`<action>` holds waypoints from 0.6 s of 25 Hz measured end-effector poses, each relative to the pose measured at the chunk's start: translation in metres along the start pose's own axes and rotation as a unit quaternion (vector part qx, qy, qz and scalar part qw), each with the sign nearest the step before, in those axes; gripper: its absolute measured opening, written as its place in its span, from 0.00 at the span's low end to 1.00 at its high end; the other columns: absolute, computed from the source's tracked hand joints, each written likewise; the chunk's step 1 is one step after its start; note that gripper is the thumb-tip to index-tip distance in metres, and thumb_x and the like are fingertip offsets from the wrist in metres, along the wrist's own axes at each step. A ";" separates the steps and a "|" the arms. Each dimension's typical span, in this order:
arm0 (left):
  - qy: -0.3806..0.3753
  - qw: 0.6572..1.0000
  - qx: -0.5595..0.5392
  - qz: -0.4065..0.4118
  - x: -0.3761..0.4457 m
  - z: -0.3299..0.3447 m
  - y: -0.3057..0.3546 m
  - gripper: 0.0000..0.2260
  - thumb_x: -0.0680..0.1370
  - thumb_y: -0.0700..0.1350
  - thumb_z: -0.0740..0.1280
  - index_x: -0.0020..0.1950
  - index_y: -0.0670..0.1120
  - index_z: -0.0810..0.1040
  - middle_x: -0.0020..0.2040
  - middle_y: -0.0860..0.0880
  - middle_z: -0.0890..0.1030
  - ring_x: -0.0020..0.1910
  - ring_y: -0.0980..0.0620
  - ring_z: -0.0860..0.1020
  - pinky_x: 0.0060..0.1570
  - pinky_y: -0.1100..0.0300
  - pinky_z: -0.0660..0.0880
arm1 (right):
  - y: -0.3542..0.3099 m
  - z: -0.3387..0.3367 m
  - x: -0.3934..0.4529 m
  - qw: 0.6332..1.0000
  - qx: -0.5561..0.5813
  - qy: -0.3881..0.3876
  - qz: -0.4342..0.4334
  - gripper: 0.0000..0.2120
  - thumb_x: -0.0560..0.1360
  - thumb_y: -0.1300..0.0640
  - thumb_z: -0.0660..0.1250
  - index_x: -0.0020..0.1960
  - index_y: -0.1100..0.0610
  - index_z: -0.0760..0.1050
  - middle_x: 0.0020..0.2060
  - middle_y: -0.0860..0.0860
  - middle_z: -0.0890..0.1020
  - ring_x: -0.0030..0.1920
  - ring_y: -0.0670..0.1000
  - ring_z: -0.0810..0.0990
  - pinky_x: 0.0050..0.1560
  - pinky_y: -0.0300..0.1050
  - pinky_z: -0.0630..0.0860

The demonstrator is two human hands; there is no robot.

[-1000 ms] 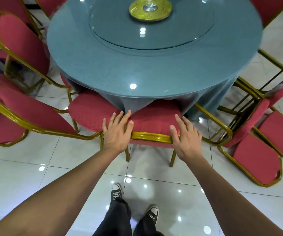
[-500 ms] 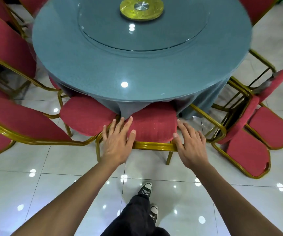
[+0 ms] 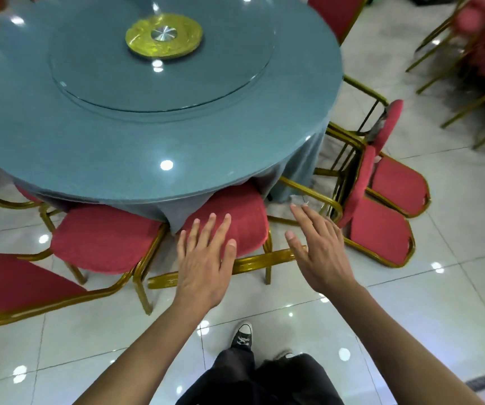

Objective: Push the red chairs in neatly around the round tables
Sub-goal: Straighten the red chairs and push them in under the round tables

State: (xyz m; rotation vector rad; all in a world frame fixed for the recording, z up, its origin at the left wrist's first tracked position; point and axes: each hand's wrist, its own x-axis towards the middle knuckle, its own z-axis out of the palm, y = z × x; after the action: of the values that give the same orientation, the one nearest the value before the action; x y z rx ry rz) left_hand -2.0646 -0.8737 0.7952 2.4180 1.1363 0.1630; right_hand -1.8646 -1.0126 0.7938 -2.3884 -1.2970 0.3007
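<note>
I am lifting my right hand (image 3: pixel 318 248) off the red chair (image 3: pixel 229 222), fingers spread; my left hand (image 3: pixel 204 258) is pressing flat on its back. The seat is sitting tucked under the round table (image 3: pixel 118 135): 1 chair done.

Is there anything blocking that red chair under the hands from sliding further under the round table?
Nothing visible blocks it. The red chair already sits partly under the round table, its tablecloth draping onto the seat. The left hand rests on it.
</note>
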 end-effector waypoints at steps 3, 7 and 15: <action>-0.011 0.999 0.000 0.044 0.010 0.007 0.032 0.27 0.81 0.65 0.37 0.81 0.64 0.50 0.82 0.56 0.52 0.82 0.52 0.46 0.79 0.47 0.42 | 0.022 -0.020 -0.009 0.999 0.001 0.023 0.023 0.31 0.82 0.33 0.43 0.82 0.43 0.53 0.81 0.48 0.60 0.80 0.48 0.56 0.79 0.50 0.51; -0.035 0.994 0.013 0.099 0.013 0.023 0.080 0.28 0.80 0.66 0.33 0.81 0.64 0.47 0.83 0.57 0.49 0.82 0.52 0.44 0.79 0.45 0.42 | 0.062 -0.043 -0.025 0.997 0.010 0.045 0.058 0.30 0.83 0.32 0.42 0.82 0.40 0.52 0.81 0.46 0.58 0.80 0.46 0.54 0.77 0.44 0.43; -0.066 0.988 0.025 0.140 0.018 0.074 0.207 0.29 0.80 0.65 0.35 0.81 0.63 0.50 0.83 0.56 0.50 0.82 0.52 0.44 0.79 0.46 0.41 | 0.181 -0.103 -0.061 0.990 0.032 0.078 0.111 0.29 0.83 0.33 0.45 0.82 0.40 0.53 0.79 0.44 0.61 0.79 0.45 0.57 0.79 0.49 0.51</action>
State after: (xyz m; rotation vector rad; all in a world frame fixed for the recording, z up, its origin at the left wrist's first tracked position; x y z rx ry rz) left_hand -1.8867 -1.0009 0.8214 2.5810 0.7478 0.0623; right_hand -1.7234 -1.1773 0.8055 -2.4486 -0.9405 0.2097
